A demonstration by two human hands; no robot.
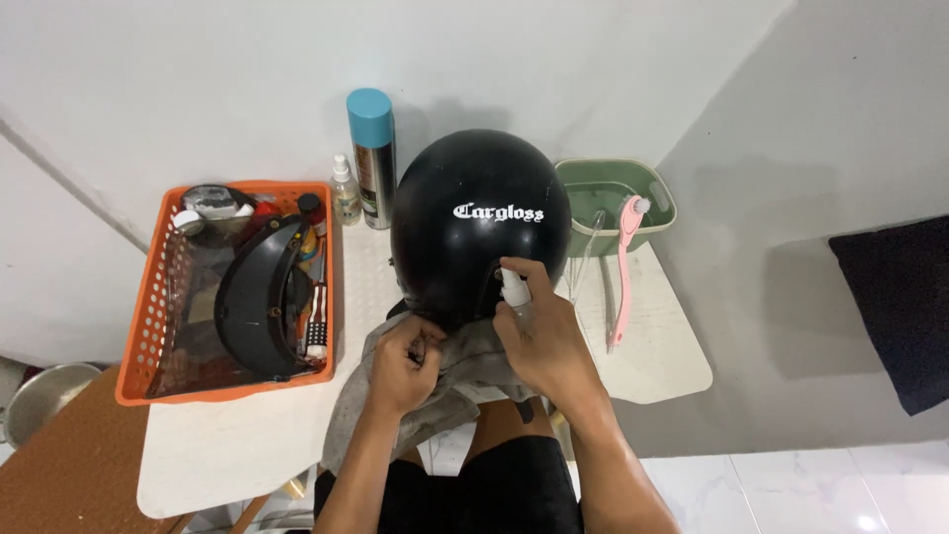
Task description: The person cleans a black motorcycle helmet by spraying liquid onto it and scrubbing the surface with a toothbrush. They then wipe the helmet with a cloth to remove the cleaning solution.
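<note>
- Head view looks down on a glossy black helmet [481, 222] resting on a white surface [237, 445], its lower rim sitting over a grey cloth [460, 371].
- Right hand [544, 336] is wrapped around a small white spray bottle [514, 290], nozzle close to the shell.
- Left hand [403, 364] is curled, pinching a fold of the cloth against the helmet's rim.
- Spraying the shell looks like the step in hand; wiping would call for the cloth to be brought up over the wetted area.
- Orange basket [148, 366] with a dark visor [252, 297] stands to the left; green tub [613, 203] and pink brush [625, 267] to the right.
</note>
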